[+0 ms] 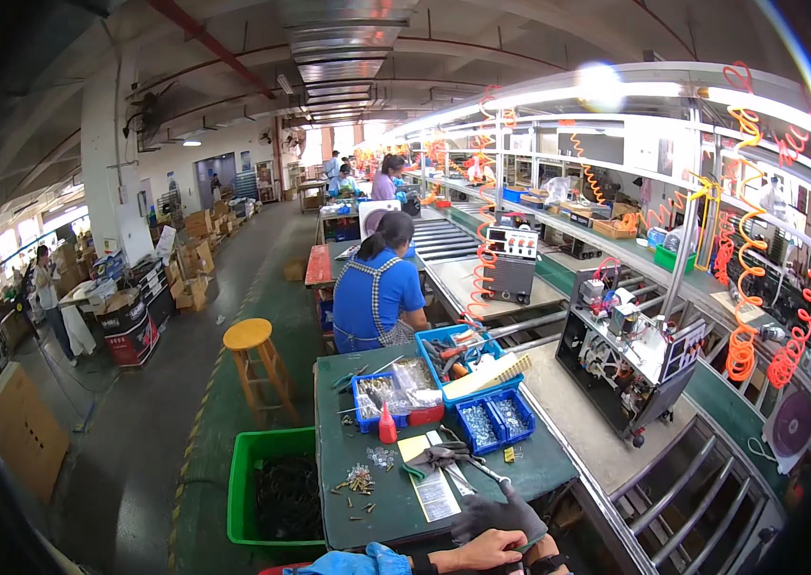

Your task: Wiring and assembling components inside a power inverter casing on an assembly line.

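My left hand (484,550) is bare, below a blue sleeve, and its fingers pinch the green-edged cuff of a grey work glove at my right wrist. My right hand (496,518) wears that glove, with its fingers stretched out over the near edge of the green-topped table (367,524). A second grey glove (439,456) lies just beyond, on a printed sheet (434,493). Beside it is a metal-shafted tool (490,471). Brass fittings (357,479) and small clear pieces (381,458) are scattered to the left, near a red squeeze bottle (387,425).
Blue bins (494,422) of small hardware and a blue tool crate (463,356) stand farther back. A green tub (276,487) holds dark parts at left, near a wooden stool (257,355). An opened machine (624,350) sits on the right-hand conveyor. A co-worker in blue (376,297) sits ahead.
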